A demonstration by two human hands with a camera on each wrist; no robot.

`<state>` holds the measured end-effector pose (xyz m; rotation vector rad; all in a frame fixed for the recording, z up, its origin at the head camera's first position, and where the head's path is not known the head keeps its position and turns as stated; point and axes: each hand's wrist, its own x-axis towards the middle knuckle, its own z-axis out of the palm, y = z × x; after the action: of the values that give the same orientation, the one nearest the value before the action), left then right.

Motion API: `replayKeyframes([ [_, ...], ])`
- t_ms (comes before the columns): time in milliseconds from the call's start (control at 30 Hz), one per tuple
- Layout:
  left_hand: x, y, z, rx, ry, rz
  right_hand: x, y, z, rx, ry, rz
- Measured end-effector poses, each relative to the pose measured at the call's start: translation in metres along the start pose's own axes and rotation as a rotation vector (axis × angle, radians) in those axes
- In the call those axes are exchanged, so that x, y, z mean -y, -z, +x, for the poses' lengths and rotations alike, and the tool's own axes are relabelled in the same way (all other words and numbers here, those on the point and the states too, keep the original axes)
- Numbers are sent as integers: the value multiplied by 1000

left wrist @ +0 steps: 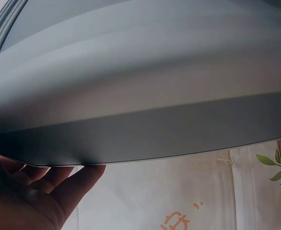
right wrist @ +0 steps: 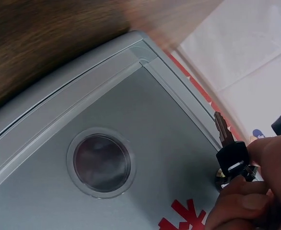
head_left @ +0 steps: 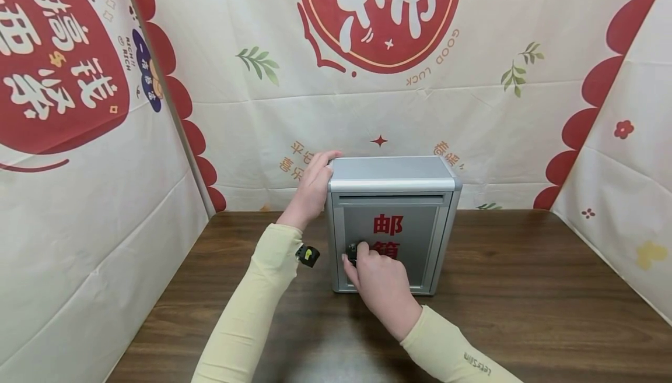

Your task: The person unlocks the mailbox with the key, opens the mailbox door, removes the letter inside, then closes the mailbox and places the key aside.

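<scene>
A grey metal mailbox [head_left: 391, 196] with red characters and a slot near its top stands upright on the wooden table. My left hand [head_left: 315, 188] rests at its upper left, the fingers reaching to the back edge; in the left wrist view, fingers [left wrist: 78, 189] touch that edge. At the lock on the left of the door, my right hand [head_left: 380, 278] pinches a key. A second key [right wrist: 224, 129] with a black head sticks out beside those fingers in the right wrist view. The lock [right wrist: 221, 179] is mostly hidden by the hand and keys.
The brown wooden table [head_left: 504, 290] spreads around the mailbox. White printed cloth [head_left: 294, 97] hangs behind and on both sides. A round clear-rimmed window [right wrist: 102, 163] sits low on the mailbox door. A black wrist device [head_left: 308, 255] is on the left sleeve.
</scene>
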<state>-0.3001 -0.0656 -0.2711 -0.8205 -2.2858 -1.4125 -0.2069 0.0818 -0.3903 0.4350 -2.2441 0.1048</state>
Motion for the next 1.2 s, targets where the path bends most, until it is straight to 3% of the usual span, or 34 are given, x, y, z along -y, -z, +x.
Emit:
replayKeyframes([
  [367,2,1,0,4,-1,-3,4,-4,0,-47,77,-120],
  [533,3,1,-1,-2,-1,5,5,-4,2,-32,106,-122],
  [700,2,1,0,10,3,6,4,-3,2,7,31,-12],
  [967,1,0,0,17,13,-4,4,4,5,193,-148,216],
  [1200,2,0,0,25,19,-8,4,6,5,268,-218,304],
])
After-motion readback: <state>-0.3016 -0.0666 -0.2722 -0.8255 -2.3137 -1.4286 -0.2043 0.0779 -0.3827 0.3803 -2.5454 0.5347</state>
